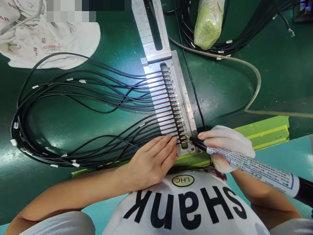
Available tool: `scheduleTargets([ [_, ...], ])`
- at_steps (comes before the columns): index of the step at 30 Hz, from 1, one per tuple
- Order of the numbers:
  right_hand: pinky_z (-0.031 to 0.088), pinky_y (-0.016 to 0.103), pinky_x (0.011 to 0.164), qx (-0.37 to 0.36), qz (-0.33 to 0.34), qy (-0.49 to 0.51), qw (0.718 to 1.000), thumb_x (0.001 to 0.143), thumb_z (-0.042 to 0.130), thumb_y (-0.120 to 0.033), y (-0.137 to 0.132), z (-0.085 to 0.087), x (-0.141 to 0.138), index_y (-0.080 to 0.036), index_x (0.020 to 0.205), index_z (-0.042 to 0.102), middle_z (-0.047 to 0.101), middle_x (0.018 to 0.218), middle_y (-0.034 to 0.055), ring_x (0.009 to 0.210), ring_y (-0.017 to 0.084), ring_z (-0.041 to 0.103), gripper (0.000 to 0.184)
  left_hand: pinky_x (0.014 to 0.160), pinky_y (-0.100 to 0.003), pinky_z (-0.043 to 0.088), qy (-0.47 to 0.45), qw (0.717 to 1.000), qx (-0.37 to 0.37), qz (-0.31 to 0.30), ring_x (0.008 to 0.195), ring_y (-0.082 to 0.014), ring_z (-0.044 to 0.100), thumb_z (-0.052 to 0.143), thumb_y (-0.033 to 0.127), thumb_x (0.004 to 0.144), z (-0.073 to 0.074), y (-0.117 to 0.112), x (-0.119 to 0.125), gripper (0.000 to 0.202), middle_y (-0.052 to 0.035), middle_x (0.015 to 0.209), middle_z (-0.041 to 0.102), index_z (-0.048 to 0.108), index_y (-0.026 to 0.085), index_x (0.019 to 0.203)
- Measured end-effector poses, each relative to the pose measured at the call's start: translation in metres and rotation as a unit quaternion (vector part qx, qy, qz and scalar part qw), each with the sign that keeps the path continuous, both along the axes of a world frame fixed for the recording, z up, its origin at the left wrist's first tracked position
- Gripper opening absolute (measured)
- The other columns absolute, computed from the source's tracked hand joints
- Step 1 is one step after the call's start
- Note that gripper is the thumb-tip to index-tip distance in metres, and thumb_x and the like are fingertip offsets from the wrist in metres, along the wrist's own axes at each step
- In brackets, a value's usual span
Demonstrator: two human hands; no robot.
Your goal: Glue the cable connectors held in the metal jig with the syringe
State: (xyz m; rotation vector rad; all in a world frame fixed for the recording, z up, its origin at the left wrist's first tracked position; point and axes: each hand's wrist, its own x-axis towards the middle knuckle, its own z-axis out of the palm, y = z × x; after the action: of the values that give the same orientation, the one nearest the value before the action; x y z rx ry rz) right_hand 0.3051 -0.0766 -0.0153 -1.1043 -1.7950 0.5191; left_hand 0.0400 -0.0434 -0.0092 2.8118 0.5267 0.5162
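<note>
A slotted metal fixture (189,120) lies in front of me, with several black cables (90,147) laid side by side across it. Coloured wire ends (174,108) show along its slot, joined to small metal pieces on the right. My left hand (155,158) is bare, its fingers together and closed on a cable near the fixture's lower end; the thumb is hidden. In my white-gloved right hand (228,143) is a thick pen-like tool (256,169), white with blue print and black ends. Its thin tip touches or nearly touches the lowest wire ends.
Beyond the fixture extends a slotted metal arm (144,37). A printed white cloth (80,40) lies upper left. At the upper right, a plastic-wrapped green block (207,31) sits on more coiled cables (187,27). A grey hose (258,76) curves on the right; yellow-green tape (271,132) marks the near edge.
</note>
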Motion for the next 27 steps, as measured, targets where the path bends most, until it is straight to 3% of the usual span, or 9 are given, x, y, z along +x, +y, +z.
scheduleTargets([
  [12, 0.062, 0.038, 0.059, -0.015, -0.009, 0.007, 1.000, 0.075, 0.064, -0.021, -0.0013, 0.0020, -0.0014, -0.026, 0.098, 0.072, 0.079, 0.096, 0.0045, 0.072, 0.023, 0.075, 0.025, 0.101, -0.040, 0.057, 0.005, 1.000, 0.003, 0.002, 0.116, -0.0287, 0.067, 0.072, 0.019, 0.089, 0.0012, -0.0002, 0.0003, 0.022, -0.0146, 0.123, 0.071, 0.070, 0.007, 0.107],
  [23, 0.062, 0.038, 0.061, -0.004, -0.011, 0.018, 1.000, 0.072, 0.066, -0.018, -0.0026, -0.0007, -0.0009, -0.021, 0.096, 0.075, 0.078, 0.097, 0.0101, 0.071, 0.023, 0.075, 0.026, 0.099, -0.041, 0.059, 0.009, 1.000, 0.001, -0.005, 0.116, -0.0287, 0.067, 0.069, 0.019, 0.090, 0.0014, 0.0010, -0.0013, 0.020, -0.0151, 0.124, 0.070, 0.068, 0.008, 0.107],
  [27, 0.062, 0.038, 0.059, -0.009, -0.028, 0.023, 0.999, 0.073, 0.066, -0.019, -0.0021, 0.0004, -0.0032, -0.025, 0.099, 0.075, 0.079, 0.097, 0.0069, 0.071, 0.024, 0.075, 0.029, 0.098, -0.042, 0.060, 0.013, 1.000, -0.005, -0.013, 0.116, -0.0302, 0.067, 0.069, 0.015, 0.089, 0.0031, 0.0016, -0.0020, 0.021, -0.0168, 0.125, 0.070, 0.068, 0.007, 0.108],
])
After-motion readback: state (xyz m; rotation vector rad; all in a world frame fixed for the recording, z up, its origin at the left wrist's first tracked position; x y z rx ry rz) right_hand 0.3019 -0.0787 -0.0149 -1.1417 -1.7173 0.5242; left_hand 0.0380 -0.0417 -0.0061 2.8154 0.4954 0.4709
